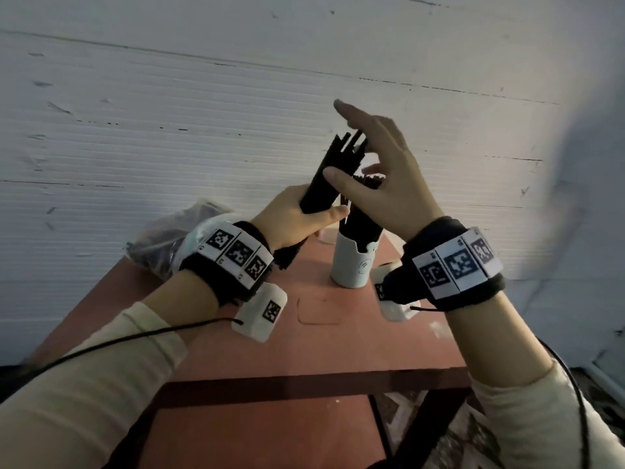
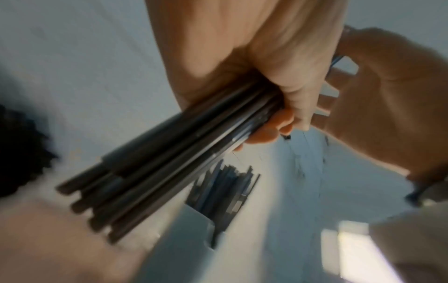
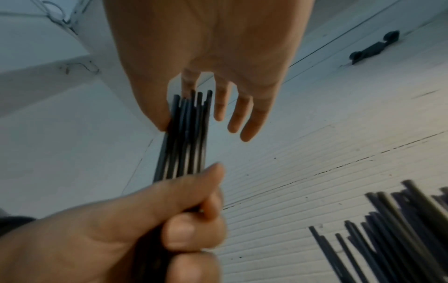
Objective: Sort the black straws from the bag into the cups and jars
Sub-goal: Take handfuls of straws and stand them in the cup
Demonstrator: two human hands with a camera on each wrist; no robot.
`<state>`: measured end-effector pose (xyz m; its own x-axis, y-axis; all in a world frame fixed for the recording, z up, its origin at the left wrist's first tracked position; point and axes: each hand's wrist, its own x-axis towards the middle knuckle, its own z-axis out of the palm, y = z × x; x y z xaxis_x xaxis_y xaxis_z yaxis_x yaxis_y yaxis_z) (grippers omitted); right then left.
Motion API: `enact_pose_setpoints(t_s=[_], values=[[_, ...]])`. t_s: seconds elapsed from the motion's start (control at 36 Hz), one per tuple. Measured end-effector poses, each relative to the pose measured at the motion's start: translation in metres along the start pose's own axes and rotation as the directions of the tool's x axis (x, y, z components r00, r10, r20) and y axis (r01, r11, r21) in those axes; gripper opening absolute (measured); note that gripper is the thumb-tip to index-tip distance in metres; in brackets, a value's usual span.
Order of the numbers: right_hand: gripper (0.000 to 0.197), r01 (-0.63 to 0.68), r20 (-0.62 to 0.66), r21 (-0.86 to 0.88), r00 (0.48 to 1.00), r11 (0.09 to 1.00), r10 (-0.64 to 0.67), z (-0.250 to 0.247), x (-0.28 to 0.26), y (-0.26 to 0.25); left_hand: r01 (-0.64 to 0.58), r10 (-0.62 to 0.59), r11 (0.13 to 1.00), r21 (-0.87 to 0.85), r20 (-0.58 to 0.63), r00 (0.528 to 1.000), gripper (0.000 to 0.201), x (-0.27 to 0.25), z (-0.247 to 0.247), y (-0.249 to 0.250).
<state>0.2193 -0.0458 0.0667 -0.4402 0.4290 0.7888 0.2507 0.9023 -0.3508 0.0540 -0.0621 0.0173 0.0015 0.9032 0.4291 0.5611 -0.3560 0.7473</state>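
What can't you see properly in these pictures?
- Head view: the bag contents, hidden behind the left hand's wrist band.
- Head view: what stands behind the white cup, covered by the right hand.
- Left wrist view: the held straws are motion-blurred, uncountable.
- Right wrist view: the cup's straws are cut off by the frame edge.

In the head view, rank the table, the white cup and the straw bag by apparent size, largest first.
1. table
2. straw bag, partly hidden behind the left wrist
3. white cup
Bag and cup look close, so their order is unsure.
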Motion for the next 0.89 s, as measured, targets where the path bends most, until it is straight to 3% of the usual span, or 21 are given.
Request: enact_pose_setpoints(t_s=[0.08,0.17,0.25,0.31,0.5,0.61,0.67,0.72,0.81,0.89], values=[[0.064,0.048,0.012,0.048,0.999,0.998,-0.048,0.005,0.004,-0.002,0.056,-0.047,0.974,-0.218,0.045,0.998,0.021,-0.002,0.018,0.002],[0.055,0.048,0.113,-0.047,0.993,0.998,-0.042,0.017,-0.001,0.009,0.177,-0.135,0.919,-0.353,0.142,0.981,0.009,-0.007,0.034,-0.010],[0.049,0.021,0.259,-0.154,0.966,0.988,0.020,0.029,-0.015,0.024,0.298,-0.215,0.920,-0.255,0.305,0.928,0.029,-0.011,0.044,-0.032],[0.047,-0.001,0.306,-0.149,0.951,0.989,0.047,0.034,-0.023,0.029,0.367,-0.273,0.901,-0.232,0.353,0.895,0.036,-0.012,0.049,-0.042],[0.048,-0.004,0.228,-0.088,0.973,0.996,0.024,0.042,-0.024,0.031,0.420,-0.350,0.880,-0.221,0.297,0.888,0.020,-0.006,0.055,-0.051],[0.044,-0.034,0.222,-0.099,0.974,0.994,0.055,0.046,-0.027,0.034,0.493,-0.394,0.848,-0.195,0.388,0.833,0.024,-0.008,0.056,-0.048],[0.044,-0.045,0.205,-0.081,0.977,0.996,0.061,0.046,-0.029,0.035,0.496,-0.407,0.854,-0.155,0.393,0.824,0.029,-0.011,0.056,-0.049],[0.052,-0.055,0.196,-0.050,0.978,0.997,0.064,0.044,-0.031,0.032,0.457,-0.382,0.876,-0.154,0.356,0.853,0.036,-0.012,0.057,-0.053],[0.076,-0.121,0.187,-0.020,0.975,0.992,0.122,0.036,-0.034,0.027,0.379,-0.307,0.905,-0.190,0.323,0.895,0.035,-0.016,0.057,-0.049],[0.094,-0.235,0.125,0.114,0.967,0.965,0.220,0.023,-0.038,0.028,0.269,-0.189,0.947,-0.177,0.372,0.909,0.040,-0.020,0.052,-0.043]])
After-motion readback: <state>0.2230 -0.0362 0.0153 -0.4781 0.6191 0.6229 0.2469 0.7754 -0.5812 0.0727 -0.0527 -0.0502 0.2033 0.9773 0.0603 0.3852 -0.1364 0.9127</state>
